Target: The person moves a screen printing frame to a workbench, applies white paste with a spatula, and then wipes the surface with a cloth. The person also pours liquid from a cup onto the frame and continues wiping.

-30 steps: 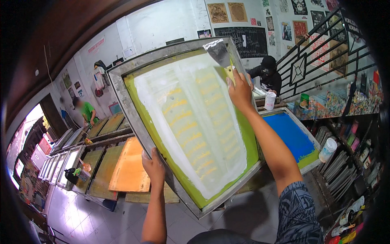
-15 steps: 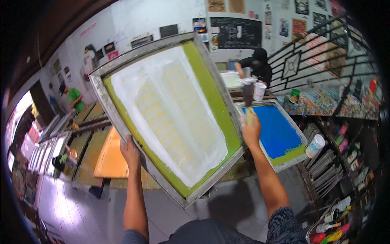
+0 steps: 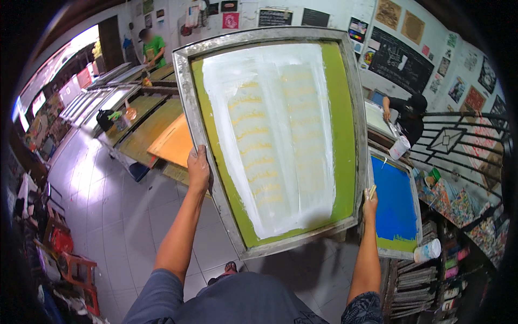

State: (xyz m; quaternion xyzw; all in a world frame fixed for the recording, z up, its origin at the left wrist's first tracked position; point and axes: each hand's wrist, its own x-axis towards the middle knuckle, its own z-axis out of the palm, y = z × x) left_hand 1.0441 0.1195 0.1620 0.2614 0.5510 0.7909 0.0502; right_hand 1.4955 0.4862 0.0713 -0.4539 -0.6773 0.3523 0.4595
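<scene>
A large screen-printing frame (image 3: 345,48) fills the middle, upright and facing me, with a metal rim, a green border and white ink (image 3: 299,205) smeared over faint yellow lettering. My left hand (image 3: 198,170) grips the frame's left rim. At the lower right side of the frame, my right hand (image 3: 369,202) is closed on the pale yellow handle of a scraper (image 3: 373,191); its blade is hard to make out, and the hand appears against the frame's edge. Behind that hand lies another framed screen (image 3: 395,200) covered in blue ink.
Tables with boards (image 3: 135,137) and an orange board (image 3: 171,139) stand left. A white tub (image 3: 427,249) sits beside the blue screen. A person in green (image 3: 155,54) works behind; another in black (image 3: 407,121) works at right near a black railing (image 3: 453,135). Stools (image 3: 75,270) stand lower left.
My view has turned leftward. The frame has become more upright. My right hand with the scraper has dropped from the frame's upper right corner to its lower right side.
</scene>
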